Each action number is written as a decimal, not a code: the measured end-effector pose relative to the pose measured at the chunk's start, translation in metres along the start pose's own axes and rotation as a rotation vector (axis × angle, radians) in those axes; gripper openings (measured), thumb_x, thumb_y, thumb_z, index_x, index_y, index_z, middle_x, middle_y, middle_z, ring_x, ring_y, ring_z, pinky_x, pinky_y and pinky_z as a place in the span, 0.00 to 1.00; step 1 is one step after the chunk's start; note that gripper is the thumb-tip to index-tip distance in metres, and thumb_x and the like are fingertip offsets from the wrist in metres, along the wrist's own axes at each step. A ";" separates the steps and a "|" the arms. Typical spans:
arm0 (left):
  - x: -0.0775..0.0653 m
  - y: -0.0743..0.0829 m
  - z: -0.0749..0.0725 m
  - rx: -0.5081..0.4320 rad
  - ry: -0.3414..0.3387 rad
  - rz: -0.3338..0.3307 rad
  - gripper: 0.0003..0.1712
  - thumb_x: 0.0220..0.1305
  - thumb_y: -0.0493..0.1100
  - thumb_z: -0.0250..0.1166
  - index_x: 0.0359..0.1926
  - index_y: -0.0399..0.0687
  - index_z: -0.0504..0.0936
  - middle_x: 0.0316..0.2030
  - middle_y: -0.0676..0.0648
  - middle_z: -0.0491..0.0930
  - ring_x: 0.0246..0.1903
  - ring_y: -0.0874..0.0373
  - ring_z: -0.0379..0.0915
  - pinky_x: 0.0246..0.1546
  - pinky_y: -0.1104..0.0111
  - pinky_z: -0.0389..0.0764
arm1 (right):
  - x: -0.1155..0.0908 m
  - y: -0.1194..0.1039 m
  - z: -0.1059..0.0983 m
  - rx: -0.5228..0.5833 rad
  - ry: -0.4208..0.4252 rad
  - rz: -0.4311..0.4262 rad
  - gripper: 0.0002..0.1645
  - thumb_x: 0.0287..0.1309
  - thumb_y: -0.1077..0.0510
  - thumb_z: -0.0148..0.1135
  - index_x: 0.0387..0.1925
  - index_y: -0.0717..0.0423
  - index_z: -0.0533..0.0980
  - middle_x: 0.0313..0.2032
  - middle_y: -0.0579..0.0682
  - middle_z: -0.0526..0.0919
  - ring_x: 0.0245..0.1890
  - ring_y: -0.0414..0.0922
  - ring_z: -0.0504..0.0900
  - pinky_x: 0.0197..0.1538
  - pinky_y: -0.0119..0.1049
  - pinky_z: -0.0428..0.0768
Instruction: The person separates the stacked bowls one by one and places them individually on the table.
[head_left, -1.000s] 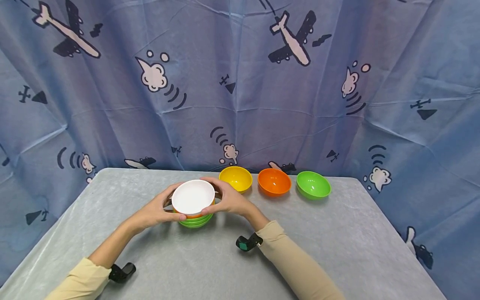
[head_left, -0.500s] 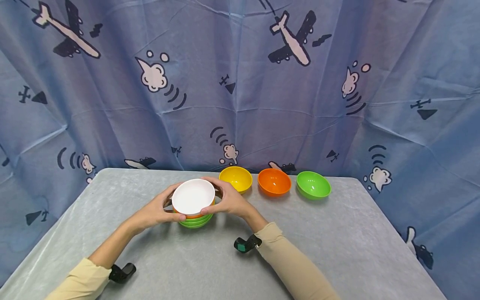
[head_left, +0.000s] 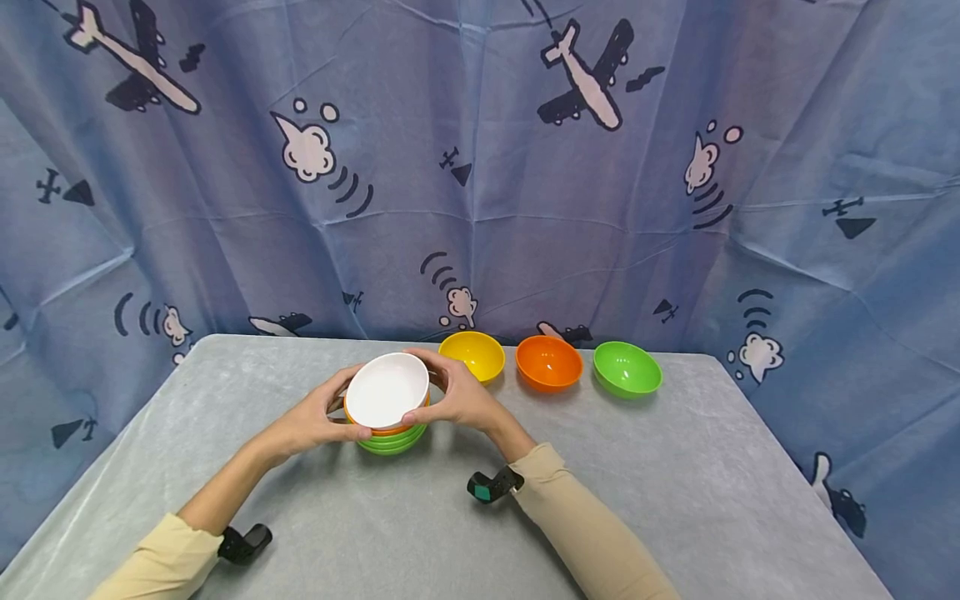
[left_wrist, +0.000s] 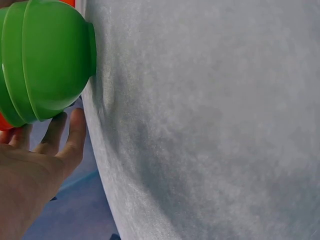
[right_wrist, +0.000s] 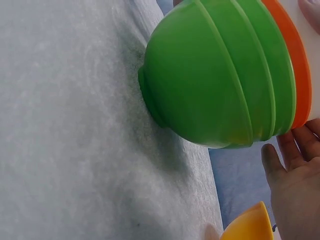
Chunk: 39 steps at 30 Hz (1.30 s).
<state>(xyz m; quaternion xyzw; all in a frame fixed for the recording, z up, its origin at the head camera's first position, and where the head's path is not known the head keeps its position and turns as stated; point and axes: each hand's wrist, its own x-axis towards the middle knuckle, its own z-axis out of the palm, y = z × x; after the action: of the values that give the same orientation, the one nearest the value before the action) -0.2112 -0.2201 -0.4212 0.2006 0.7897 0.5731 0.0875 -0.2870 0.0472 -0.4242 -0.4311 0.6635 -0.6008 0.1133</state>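
A stack of bowls stands on the grey-covered table in the head view, several green bowls under an orange bowl, with a white bowl on top. The white one sits tilted, its right side a little higher. My left hand grips the stack from the left, thumb in front near the orange rim. From the right, my right hand pinches the white bowl, thumb on its front rim. The right wrist view shows the orange bowl between green and white.
Along the table's back edge stand a yellow bowl, a single orange bowl and a single green bowl. Behind the table hangs a blue curtain printed with planes. The grey table extends in front and right.
The white bowl has risen slightly on its right side and now tilts over the stack, the right hand moving up with it. The left hand has barely moved.
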 end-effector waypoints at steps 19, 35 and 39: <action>0.000 0.002 0.001 0.027 0.009 -0.014 0.55 0.59 0.45 0.76 0.79 0.45 0.53 0.72 0.38 0.61 0.68 0.35 0.58 0.63 0.36 0.62 | 0.003 -0.011 -0.005 0.126 0.055 -0.079 0.53 0.44 0.64 0.84 0.71 0.63 0.67 0.64 0.55 0.74 0.62 0.53 0.73 0.67 0.46 0.68; -0.001 0.000 0.000 0.003 0.004 -0.028 0.55 0.60 0.45 0.76 0.79 0.45 0.52 0.75 0.39 0.55 0.71 0.34 0.53 0.65 0.37 0.59 | -0.006 -0.023 -0.017 0.245 0.141 -0.064 0.60 0.41 0.56 0.87 0.73 0.65 0.63 0.67 0.59 0.69 0.64 0.56 0.70 0.66 0.46 0.69; 0.000 -0.002 0.000 0.000 -0.001 -0.001 0.53 0.60 0.43 0.75 0.79 0.48 0.54 0.76 0.41 0.54 0.72 0.35 0.52 0.65 0.36 0.58 | -0.010 -0.023 -0.022 0.239 0.162 -0.056 0.63 0.39 0.52 0.87 0.73 0.66 0.63 0.67 0.60 0.69 0.64 0.56 0.69 0.65 0.45 0.70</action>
<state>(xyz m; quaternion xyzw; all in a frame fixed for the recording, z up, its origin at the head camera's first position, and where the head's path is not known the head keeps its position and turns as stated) -0.2111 -0.2203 -0.4229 0.2006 0.7896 0.5731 0.0884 -0.2859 0.0720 -0.4016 -0.3831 0.5819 -0.7113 0.0930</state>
